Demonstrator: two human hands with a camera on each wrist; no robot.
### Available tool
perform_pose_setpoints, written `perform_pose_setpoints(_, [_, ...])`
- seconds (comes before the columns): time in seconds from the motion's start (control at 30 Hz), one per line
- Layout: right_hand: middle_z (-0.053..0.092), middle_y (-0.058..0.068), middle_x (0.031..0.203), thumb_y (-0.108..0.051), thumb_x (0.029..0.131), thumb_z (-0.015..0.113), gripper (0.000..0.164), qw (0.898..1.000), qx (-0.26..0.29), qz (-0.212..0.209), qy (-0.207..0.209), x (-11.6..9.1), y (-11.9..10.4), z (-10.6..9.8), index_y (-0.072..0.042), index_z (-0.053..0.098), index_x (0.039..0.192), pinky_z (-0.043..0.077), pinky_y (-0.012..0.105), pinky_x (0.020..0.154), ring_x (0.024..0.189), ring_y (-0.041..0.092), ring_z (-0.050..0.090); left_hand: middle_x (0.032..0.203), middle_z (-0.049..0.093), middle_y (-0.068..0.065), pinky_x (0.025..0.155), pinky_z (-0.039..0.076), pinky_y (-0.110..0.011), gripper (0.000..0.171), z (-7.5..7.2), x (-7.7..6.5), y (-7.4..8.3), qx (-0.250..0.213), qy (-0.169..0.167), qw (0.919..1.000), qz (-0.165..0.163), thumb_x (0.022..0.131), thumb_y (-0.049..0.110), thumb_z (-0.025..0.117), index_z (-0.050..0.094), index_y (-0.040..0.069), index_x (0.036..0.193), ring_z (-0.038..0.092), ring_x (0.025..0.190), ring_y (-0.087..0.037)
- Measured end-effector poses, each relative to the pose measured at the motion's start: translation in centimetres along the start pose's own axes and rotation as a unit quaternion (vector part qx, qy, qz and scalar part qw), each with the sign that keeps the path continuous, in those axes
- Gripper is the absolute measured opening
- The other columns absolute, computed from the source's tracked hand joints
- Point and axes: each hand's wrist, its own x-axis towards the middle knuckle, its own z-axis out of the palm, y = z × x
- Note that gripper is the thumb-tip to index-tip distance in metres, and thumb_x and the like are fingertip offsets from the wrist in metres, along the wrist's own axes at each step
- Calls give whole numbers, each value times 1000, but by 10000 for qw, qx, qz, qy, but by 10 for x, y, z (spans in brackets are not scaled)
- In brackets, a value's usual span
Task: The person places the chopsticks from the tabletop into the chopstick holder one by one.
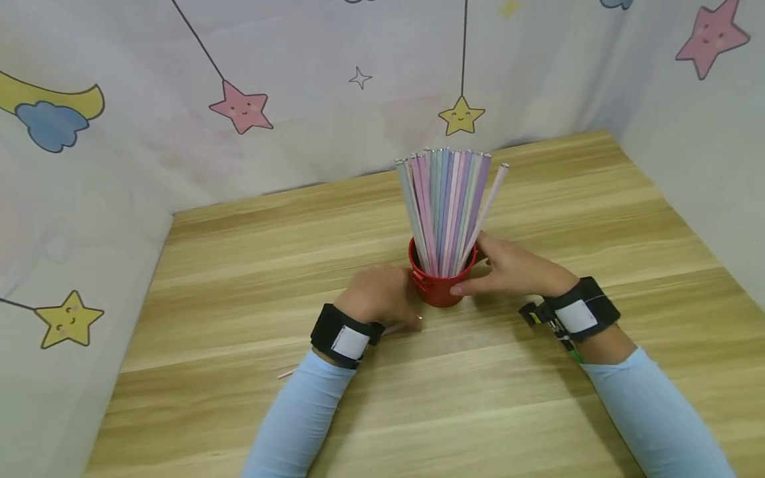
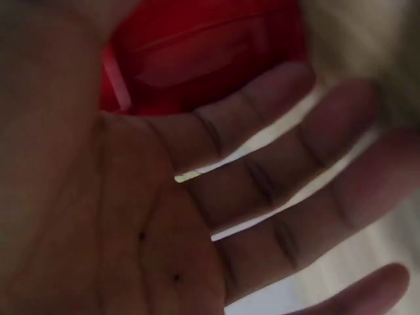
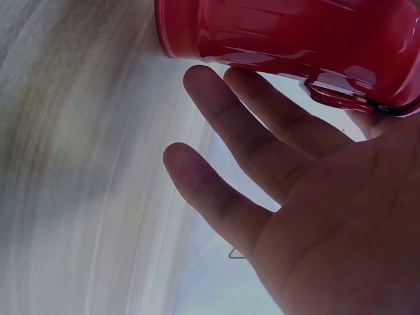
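Note:
A red bucket point(image 1: 439, 292) stands upright on the table, packed with several pastel paper straws point(image 1: 445, 206). My right hand point(image 1: 508, 269) is at its right side, the thumb against the front and the other fingers reaching behind. Seen from the right wrist, those fingers point(image 3: 226, 203) are nearly straight, tips close to the red wall. On the bucket's left is my left hand point(image 1: 379, 292); its fingers point(image 2: 262, 125) are spread and extended beside the bucket in the left wrist view. One pale pink straw point(image 1: 287, 374) lies on the table, partly hidden under the left hand and forearm.
The wood-grain table point(image 1: 239, 279) reaches back to a pale curtain point(image 1: 335, 99) printed with stars and clouds. Black straps point(image 1: 582, 312) with white patches circle both wrists, and a small cabled device point(image 1: 552, 325) hangs by the right one.

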Motion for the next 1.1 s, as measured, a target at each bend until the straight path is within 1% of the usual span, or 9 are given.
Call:
perform_pose_setpoints(0.13, [53, 3, 143, -31, 81, 87, 105, 10000, 24, -44, -49, 2, -2, 1, -22, 18, 160, 45, 47, 104, 125, 22, 55, 73, 60, 6, 55, 46, -33, 39, 5, 0, -5, 161, -72, 9997, -164, 63, 44, 89, 67, 19, 82, 56, 70, -15])
perform_pose_setpoints(0.33, [54, 3, 142, -32, 81, 87, 106, 10000, -5, -49, -53, 3, -2, 2, -22, 16, 160, 46, 46, 103, 125, 22, 55, 65, 52, 9, 49, 38, -28, 25, 3, 0, -16, 141, -25, 9998, -139, 77, 29, 80, 64, 20, 59, 48, 63, -11])
perform_pose_setpoints(0.53, [57, 4, 139, -34, 79, 88, 105, 9998, -145, -74, 107, 3, -2, 4, -18, 21, 158, 46, 47, 103, 121, 22, 57, 69, 53, 3, 49, 39, -28, 24, -3, 0, -19, 157, 161, 9997, -69, 83, 18, 72, 65, 17, 60, 47, 63, -13])
perform_pose_setpoints(0.67, [56, 4, 139, -38, 77, 89, 105, 9994, -279, -5, 202, 3, -2, 6, -17, 24, 156, 46, 47, 103, 121, 22, 57, 72, 57, 4, 52, 41, -28, 11, -13, -5, -22, -136, 559, 9982, 143, 82, 16, 69, 68, 14, 72, 52, 65, -12])
perform_pose_setpoints(0.77, [54, 5, 141, -39, 76, 89, 108, 9992, -348, -25, 219, 3, -4, 7, -16, 22, 157, 45, 47, 104, 123, 22, 55, 75, 63, 5, 55, 46, -29, 4, -28, -16, -26, -471, 1247, 9903, 401, 85, 16, 69, 71, 13, 87, 57, 65, -13])
perform_pose_setpoints(0.87, [52, 5, 143, -38, 78, 89, 106, 9990, -385, -115, 193, 3, -5, 6, -14, 22, 157, 42, 47, 107, 128, 22, 51, 75, 66, 4, 57, 48, -30, 8, -44, -31, -27, -637, 2120, 9721, 776, 91, 16, 67, 71, 12, 96, 60, 65, -12])
perform_pose_setpoints(0.93, [51, 5, 144, -36, 79, 88, 103, 9989, -403, -181, 171, 3, -4, 6, -14, 24, 156, 40, 47, 109, 131, 22, 49, 77, 67, 4, 59, 50, -29, 8, -53, -41, -27, -702, 2778, 9519, 1084, 93, 16, 67, 70, 11, 98, 61, 67, -10])
perform_pose_setpoints(1.0, [51, 4, 145, -34, 79, 88, 102, 9988, -403, -223, 189, 3, -4, 6, -14, 25, 156, 40, 46, 109, 132, 22, 49, 80, 69, 2, 63, 52, -28, 8, -61, -50, -26, -817, 3427, 9244, 1462, 94, 14, 68, 69, 9, 99, 63, 71, -9])
perform_pose_setpoints(1.1, [54, 3, 142, -35, 76, 90, 102, 9986, -410, -197, 289, 4, -4, 8, -14, 29, 154, 43, 45, 106, 128, 21, 53, 88, 72, -2, 69, 56, -27, 10, -72, -64, -21, -1156, 4348, 8698, 2025, 92, 9, 69, 69, 4, 101, 67, 76, -11])
